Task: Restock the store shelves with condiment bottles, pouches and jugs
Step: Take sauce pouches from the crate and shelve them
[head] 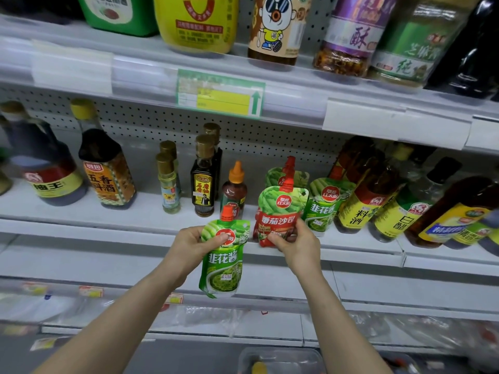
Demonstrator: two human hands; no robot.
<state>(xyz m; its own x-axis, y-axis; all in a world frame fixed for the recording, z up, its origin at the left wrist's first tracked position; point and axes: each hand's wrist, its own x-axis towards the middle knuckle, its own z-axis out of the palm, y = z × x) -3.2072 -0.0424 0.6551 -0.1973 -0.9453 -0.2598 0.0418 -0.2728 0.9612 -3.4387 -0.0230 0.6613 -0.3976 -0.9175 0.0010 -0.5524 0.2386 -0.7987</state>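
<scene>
Task item: green pouch (222, 256) off shelf, hanging below its front edge. Our left hand (187, 245) grip pinches the top, under spout. Red pouch (278, 211) at 2 o'clock of it, upright at front edge of middle shelf (129, 211); our right hand (298, 244) grip pinches its lower corner. Shelved green pouches (322, 205) at 3 o'clock of red. We judge restock partly done: green pouch not yet placed, bare shelf toward 9 o'clock.
</scene>
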